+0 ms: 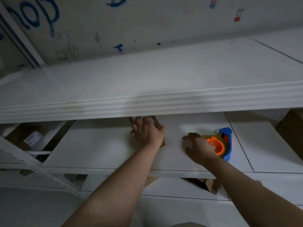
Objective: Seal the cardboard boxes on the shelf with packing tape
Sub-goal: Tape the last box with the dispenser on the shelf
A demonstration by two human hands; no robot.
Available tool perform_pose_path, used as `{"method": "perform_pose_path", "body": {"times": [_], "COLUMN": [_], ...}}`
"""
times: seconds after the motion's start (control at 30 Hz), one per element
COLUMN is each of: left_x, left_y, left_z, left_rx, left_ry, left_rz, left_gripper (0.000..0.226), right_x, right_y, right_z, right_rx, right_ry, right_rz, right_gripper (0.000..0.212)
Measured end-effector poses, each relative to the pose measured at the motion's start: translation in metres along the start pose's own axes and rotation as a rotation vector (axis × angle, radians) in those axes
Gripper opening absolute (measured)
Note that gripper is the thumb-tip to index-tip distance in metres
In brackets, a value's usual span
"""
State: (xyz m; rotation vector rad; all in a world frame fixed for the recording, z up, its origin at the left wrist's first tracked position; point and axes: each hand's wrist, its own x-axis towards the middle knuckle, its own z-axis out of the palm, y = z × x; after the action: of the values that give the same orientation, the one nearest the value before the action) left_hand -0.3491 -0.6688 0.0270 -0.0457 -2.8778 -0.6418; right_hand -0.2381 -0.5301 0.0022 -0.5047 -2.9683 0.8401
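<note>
Left hand: we're clamped over a small cardboard box deep on the shelf.
Right hand: wrapped around the tape dispenser just beside it.
Handling: box looks light, likely slides; we'd pin its top.

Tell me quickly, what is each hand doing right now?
Left hand: closed on a small cardboard box on the middle shelf.
Right hand: holding the tape dispenser, resting on the same shelf.

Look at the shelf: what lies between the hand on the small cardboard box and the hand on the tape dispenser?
Nothing: the head view shows only bare white shelf between the left hand and the right hand.
</note>
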Motion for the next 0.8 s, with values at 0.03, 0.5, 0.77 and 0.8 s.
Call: {"method": "perform_pose_path", "body": {"times": [0.03,0.5,0.77,0.8], "left_x": [0.007,0.019,-0.002,-0.006], "left_y": [-0.001,-0.026,-0.087,-0.089], "left_z": [0.003,0.008,-0.053,-0.056], "left_rx": [0.013,-0.046,0.071,0.102], "left_ry": [-0.08,-0.291,-0.812,-0.805], "left_rz": [-0.014,0.111,0.639,0.637], "left_gripper": [0.073,0.072,0.095,0.091], "right_x": [-0.001,-0.024,-0.018,-0.018], "right_y": [-0.002,-0.01,-0.018,-0.019], "right_z": [0.002,0.001,0.022,0.025], "right_rx": [0.007,0.067,0.473,0.517], "right_ry": [0.012,0.021,-0.006,-0.016], "right_rz": [0.011,-0.016,0.224,0.243], "right_gripper": [0.051,0.046,0.096,0.092]}}
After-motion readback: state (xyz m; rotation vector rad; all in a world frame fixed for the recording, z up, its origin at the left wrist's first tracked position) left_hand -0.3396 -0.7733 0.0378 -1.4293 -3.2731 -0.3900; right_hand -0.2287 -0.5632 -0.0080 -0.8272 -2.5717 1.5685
